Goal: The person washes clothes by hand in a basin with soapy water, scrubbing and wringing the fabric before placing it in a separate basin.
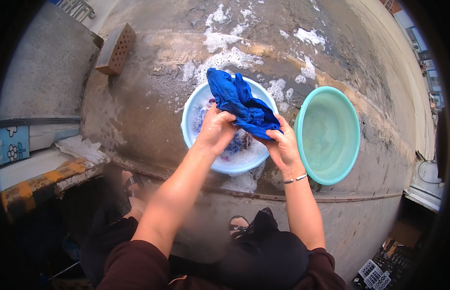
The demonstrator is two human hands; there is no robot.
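Observation:
Both hands hold a wet-looking blue cloth (244, 104) stretched between them above a light blue basin (190, 126). My left hand (216, 128) grips its lower left part, thumb on top. At the cloth's right end, my right hand (282, 142) pinches the edge between thumb and fingers; a silver bangle circles that wrist. Under the cloth, the basin holds sudsy water with dark and purplish fabric (242, 142) in it, partly hidden by my hands. Just right of my right hand stands a green basin (356, 130) with water in it.
White suds (229, 58) lie on the wet concrete floor (157, 96) beyond the basins. A perforated brick (116, 49) rests at the far left. A white cloth (82, 149) lies on a ledge with worn yellow and black paint (41, 182). White plastic crates (375, 275) are at lower right.

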